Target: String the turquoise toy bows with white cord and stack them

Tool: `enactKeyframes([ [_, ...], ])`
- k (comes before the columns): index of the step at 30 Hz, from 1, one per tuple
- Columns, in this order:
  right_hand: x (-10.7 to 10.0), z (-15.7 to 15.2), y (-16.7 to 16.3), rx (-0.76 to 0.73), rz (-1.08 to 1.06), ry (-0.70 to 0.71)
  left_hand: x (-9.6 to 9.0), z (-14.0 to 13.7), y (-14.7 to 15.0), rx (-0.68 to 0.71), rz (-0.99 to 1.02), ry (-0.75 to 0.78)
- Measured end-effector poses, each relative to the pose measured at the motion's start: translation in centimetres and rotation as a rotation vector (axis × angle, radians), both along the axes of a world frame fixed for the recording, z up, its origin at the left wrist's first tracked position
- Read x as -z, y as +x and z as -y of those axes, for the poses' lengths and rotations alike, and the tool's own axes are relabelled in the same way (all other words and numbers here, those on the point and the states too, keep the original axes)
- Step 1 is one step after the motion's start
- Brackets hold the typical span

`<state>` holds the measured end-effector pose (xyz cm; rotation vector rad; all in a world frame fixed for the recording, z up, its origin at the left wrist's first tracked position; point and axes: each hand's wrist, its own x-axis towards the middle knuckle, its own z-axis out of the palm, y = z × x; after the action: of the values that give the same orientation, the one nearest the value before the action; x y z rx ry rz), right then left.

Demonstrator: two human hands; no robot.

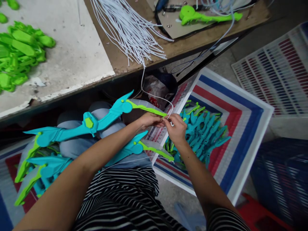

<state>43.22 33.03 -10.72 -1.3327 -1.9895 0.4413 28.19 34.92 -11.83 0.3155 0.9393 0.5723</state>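
Note:
A turquoise toy bow (106,122) with bright green limb ends lies across my lap. At the tip of its right green limb (148,110), my left hand (152,120) is closed on the bow. Close against it, my right hand (176,128) pinches a white cord (157,96), which loops up beside the fingers and runs back to the table edge. The fingertips of both hands nearly meet, and the exact point where cord and tip join is hidden. Under my left forearm lies a second toy bow (133,146), with a thin string along it.
A striped basket (255,128) on my right holds many turquoise bows (204,134). On the table (79,64) lie a bundle of white cords (134,35), a pile of green parts (24,48) and a single green piece (207,16). Another striped container stands at my left.

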Motion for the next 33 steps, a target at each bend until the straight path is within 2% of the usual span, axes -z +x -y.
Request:
enactKeyframes([
  [4,0.5,-0.8,0.2,0.036,-0.07,-0.078,0.4,0.1,-0.1,0.018,0.02,0.049],
  [9,0.6,-1.4,0.7,-0.079,-0.066,-0.222,0.1,0.0,-0.2,0.107,-0.076,0.125],
  [12,0.8,-1.3,1.0,-0.051,-0.003,-0.226,-1.2,0.5,-2.1,0.159,-0.295,0.176],
  [15,0.8,-1.1,1.3,-0.025,0.006,-0.199,-4.2,2.6,-7.0,0.167,-0.433,0.307],
  [17,0.8,-1.1,1.4,-0.029,-0.001,-0.186,-7.0,5.1,-11.8,0.059,-0.39,0.333],
  [18,0.7,-1.1,1.5,-0.033,-0.003,-0.18,-8.6,6.7,-14.4,-0.055,-0.377,0.305],
  [22,0.9,-1.4,1.4,-0.044,0.006,-0.166,-14.3,13.7,-23.5,-0.798,-0.533,0.325],
  [24,1.1,-1.5,1.4,-0.055,0.014,-0.176,-15.9,17.1,-26.3,-1.07,-0.614,0.388],
  [25,1.0,-1.6,1.4,-0.062,0.021,-0.178,-16.4,18.6,-27.2,-1.156,-0.629,0.418],
  [26,0.9,-1.7,1.3,-0.072,0.035,-0.177,-16.5,19.9,-27.6,-1.21,-0.632,0.44],
  [28,0.3,-2.2,1.1,-0.101,0.099,-0.144,-16.0,21.9,-27.4,-1.23,-0.626,0.441],
  [31,-1.5,-3.1,-1.3,-0.135,0.234,0.041,-13.9,23.1,-25.2,-1.13,-0.613,0.327],
  [33,-3.0,-3.2,-5.1,-0.189,0.237,0.198,-12.3,22.9,-23.2,-1.06,-0.55,0.252],
])
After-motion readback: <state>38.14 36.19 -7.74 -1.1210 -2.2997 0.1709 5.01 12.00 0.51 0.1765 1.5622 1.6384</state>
